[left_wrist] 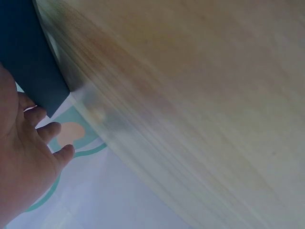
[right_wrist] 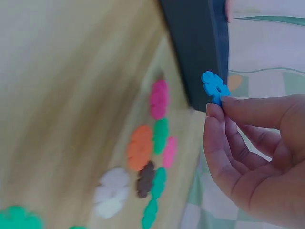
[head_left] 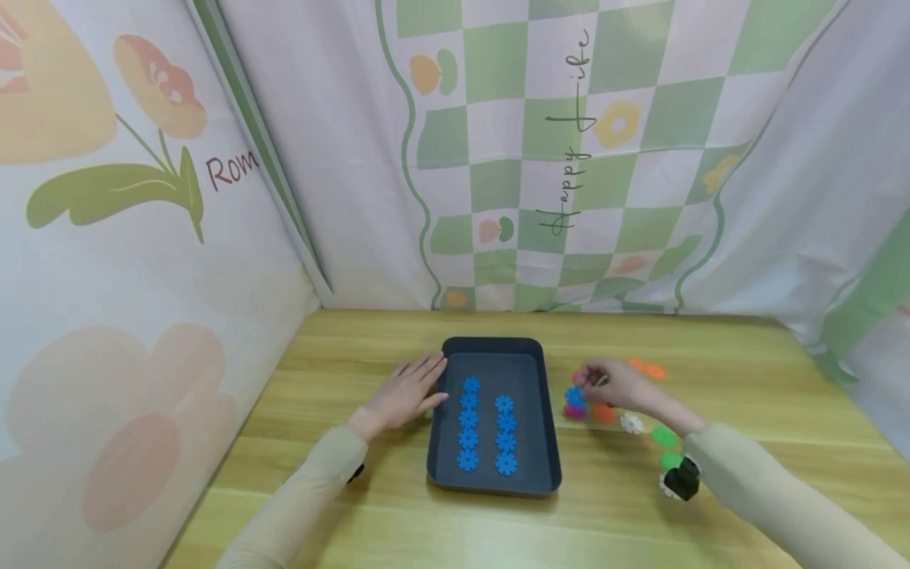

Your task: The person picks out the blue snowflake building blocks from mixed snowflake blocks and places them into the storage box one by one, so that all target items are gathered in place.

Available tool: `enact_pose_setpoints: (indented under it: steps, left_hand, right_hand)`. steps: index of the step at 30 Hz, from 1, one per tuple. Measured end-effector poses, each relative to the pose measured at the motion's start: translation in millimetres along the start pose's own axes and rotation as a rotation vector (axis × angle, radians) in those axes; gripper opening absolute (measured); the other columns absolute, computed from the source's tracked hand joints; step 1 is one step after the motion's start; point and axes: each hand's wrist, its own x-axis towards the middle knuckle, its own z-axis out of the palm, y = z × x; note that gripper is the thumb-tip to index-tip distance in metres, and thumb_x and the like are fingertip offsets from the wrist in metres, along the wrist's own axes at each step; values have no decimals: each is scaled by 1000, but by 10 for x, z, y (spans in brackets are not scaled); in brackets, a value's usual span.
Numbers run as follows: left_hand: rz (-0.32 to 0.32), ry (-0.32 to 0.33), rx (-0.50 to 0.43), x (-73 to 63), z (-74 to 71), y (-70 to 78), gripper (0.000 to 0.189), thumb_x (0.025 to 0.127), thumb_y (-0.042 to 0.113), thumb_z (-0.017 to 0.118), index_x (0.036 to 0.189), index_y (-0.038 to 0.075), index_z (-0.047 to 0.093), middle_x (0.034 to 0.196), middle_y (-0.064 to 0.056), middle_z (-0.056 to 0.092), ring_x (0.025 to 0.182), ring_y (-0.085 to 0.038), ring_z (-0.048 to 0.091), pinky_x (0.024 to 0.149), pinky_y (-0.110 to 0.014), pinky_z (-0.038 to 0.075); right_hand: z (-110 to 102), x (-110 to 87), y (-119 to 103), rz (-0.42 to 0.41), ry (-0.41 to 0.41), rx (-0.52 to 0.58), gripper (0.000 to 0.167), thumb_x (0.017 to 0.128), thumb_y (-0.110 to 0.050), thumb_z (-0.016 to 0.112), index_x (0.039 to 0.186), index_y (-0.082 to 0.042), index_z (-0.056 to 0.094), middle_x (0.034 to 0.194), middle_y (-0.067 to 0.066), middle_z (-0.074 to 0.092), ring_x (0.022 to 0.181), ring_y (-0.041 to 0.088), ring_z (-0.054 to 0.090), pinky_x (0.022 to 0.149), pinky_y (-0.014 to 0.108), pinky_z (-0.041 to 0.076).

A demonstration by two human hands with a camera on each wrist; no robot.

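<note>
A dark grey tray (head_left: 486,482) lies on the wooden table with two columns of blue snowflake discs, a left column (head_left: 468,419) and a right column (head_left: 505,422). My left hand (head_left: 407,395) rests against the tray's left rim, fingers extended; in the left wrist view its fingertips meet the tray wall (left_wrist: 28,52). To the right of the tray, my right hand (head_left: 618,386) pinches a blue snowflake disc (right_wrist: 215,86) between thumb and fingers, above the table. A magenta disc (head_left: 575,412) lies just below that hand.
Loose discs lie right of the tray: orange discs (head_left: 654,371) farther back, another orange disc (head_left: 603,412), a white disc (head_left: 631,423) and green discs (head_left: 664,435) under the right forearm. A brown disc (right_wrist: 145,180) shows among them. A patterned curtain (head_left: 554,182) hangs behind the table.
</note>
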Motion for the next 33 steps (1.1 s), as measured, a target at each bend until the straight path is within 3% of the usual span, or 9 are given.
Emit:
enact_pose_setpoints:
  steps: [7, 10, 13, 19, 33]
  left_hand:
    - [1, 1, -2, -6, 8, -18, 70, 105, 57, 29, 161, 16, 16, 168, -3, 14, 155, -27, 19, 124, -51, 24]
    - [0, -3, -6, -11, 3, -21, 71, 105, 57, 29, 161, 16, 15, 168, -2, 14, 155, -27, 19, 124, -52, 24]
    - [3, -4, -17, -18, -5, -21, 71, 105, 57, 29, 160, 15, 16, 168, -3, 14, 155, -27, 20, 124, -52, 24]
    - [11, 8, -29, -25, -16, -21, 70, 105, 55, 31, 160, 14, 17, 168, -4, 15, 155, -30, 21, 123, -54, 25]
    - [12, -5, -35, -18, -44, 6, 70, 105, 55, 32, 160, 15, 16, 168, -4, 14, 155, -28, 21, 124, -52, 25]
  right_hand:
    - [-29, 193, -208, 60, -4, 15, 11, 94, -10, 60, 102, -4, 63, 98, 11, 65, 54, 14, 47, 44, 28, 42]
    - [2, 301, -284, 29, -5, -3, 11, 94, -9, 60, 102, -4, 64, 99, 12, 66, 61, 14, 53, 49, 27, 45]
    - [49, 431, -345, -43, 5, -33, 9, 91, -5, 61, 98, -2, 65, 94, 12, 68, 77, 15, 61, 62, 30, 53]
    - [138, 626, -463, -75, -24, -30, 9, 90, -1, 60, 98, 0, 65, 90, 13, 68, 76, 16, 64, 72, 40, 58]
    - [362, 907, -548, -74, -75, -109, 5, 90, 6, 61, 93, 6, 64, 84, 18, 69, 74, 25, 69, 68, 33, 61]
